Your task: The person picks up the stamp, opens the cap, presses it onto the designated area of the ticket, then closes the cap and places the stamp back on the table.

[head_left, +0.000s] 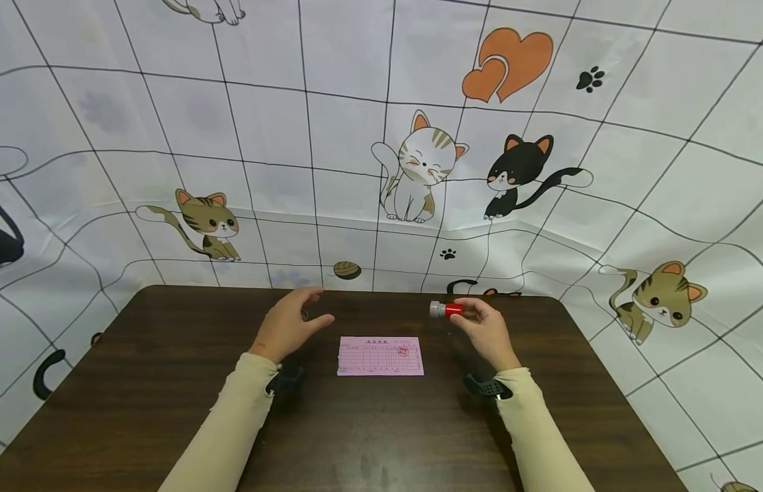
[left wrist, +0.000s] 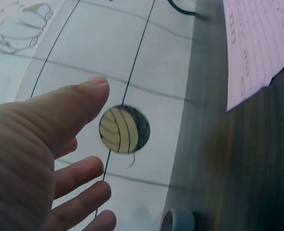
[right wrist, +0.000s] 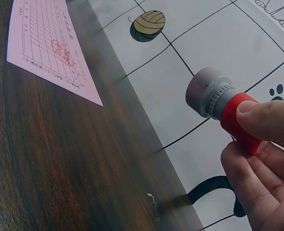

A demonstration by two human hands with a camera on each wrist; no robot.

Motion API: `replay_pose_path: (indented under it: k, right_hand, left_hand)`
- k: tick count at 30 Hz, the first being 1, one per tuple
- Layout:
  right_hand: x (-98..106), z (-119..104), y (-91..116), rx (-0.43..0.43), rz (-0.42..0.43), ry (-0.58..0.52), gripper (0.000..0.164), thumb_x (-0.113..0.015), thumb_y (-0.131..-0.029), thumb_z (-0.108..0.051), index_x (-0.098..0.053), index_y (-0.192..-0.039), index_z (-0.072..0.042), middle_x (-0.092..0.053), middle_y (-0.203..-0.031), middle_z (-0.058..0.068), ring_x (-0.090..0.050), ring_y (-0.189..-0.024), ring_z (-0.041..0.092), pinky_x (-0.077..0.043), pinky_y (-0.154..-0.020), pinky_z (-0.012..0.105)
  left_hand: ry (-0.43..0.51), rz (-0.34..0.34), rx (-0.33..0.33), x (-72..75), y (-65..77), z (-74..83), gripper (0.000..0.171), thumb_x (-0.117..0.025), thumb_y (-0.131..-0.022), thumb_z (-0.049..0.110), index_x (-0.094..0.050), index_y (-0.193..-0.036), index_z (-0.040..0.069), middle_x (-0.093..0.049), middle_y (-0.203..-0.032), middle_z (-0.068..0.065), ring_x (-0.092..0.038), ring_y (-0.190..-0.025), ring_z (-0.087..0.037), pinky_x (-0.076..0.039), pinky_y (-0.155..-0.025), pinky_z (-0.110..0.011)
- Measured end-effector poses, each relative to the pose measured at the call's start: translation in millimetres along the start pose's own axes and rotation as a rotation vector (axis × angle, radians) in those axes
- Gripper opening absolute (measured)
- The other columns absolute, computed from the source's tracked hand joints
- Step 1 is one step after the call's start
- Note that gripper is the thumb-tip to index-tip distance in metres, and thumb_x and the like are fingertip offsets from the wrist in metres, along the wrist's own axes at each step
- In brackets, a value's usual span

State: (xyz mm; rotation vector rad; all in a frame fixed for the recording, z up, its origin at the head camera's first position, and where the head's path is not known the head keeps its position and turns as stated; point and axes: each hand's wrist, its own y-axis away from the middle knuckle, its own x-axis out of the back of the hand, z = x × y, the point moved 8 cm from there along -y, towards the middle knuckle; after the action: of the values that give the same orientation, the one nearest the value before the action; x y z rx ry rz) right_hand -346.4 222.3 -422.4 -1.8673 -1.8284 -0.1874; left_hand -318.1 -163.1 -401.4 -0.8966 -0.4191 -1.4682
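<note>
My right hand (head_left: 487,332) pinches a small red and grey stamp (head_left: 446,309) between thumb and fingers, above the table. In the right wrist view the stamp's red body (right wrist: 240,122) lies in the grip, and its wide grey end (right wrist: 209,91) points away from the fingers. A pink printed slip (head_left: 380,356) lies flat between the hands and bears a round red stamp mark (head_left: 403,351). To its left, my left hand (head_left: 290,325) holds nothing, its thumb and fingers spread apart. Near those fingers is a small grey round cap (left wrist: 182,220), partly cut off in the left wrist view.
Both hands are over a dark brown wooden table (head_left: 369,430). A white cloth with black grid lines and cartoon cats (head_left: 418,171) hangs behind and around it. Dark bands (head_left: 487,387) are on both wrists.
</note>
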Motion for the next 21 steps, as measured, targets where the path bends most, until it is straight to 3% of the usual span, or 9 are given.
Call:
replay_pose_path:
  k: [4,12,21]
  right_hand:
    - [-0.8,1.4,0.9,-0.012,0.003,0.007,0.037,-0.078,-0.093,-0.012,-0.069,-0.127,-0.002,-0.073,-0.115,0.021,-0.073,-0.103,0.033,-0.056,-0.086,0.022]
    - [-1.6,2.5,1.0,-0.015,0.0,0.014,0.036,-0.078,-0.093,-0.011,-0.068,-0.127,-0.002,-0.072,-0.116,0.021,-0.073,-0.104,0.034,-0.058,-0.09,0.03]
    - [-3.7,4.0,0.5,-0.018,-0.012,0.016,0.036,-0.078,-0.093,-0.011,-0.068,-0.127,-0.002,-0.072,-0.116,0.022,-0.073,-0.104,0.033,-0.056,-0.085,0.023]
  left_hand:
    - [0.02,0.01,0.017,5.8,-0.1,-11.6,0.068,-0.081,-0.091,0.034,-0.054,-0.149,0.011,-0.062,-0.139,-0.018,-0.069,-0.113,-0.039,-0.054,-0.098,-0.055]
    - [-0.045,0.032,0.056,13.9,1.9,-33.7,0.068,-0.081,-0.092,0.031,-0.054,-0.148,0.004,-0.061,-0.139,-0.023,-0.055,-0.13,-0.043,-0.043,-0.108,-0.062]
    - [-0.084,-0.041,0.151,-6.2,4.8,-53.5,0.068,-0.08,-0.092,0.031,-0.053,-0.148,0.003,-0.058,-0.134,-0.025,-0.057,-0.123,-0.044,-0.046,-0.104,-0.062]
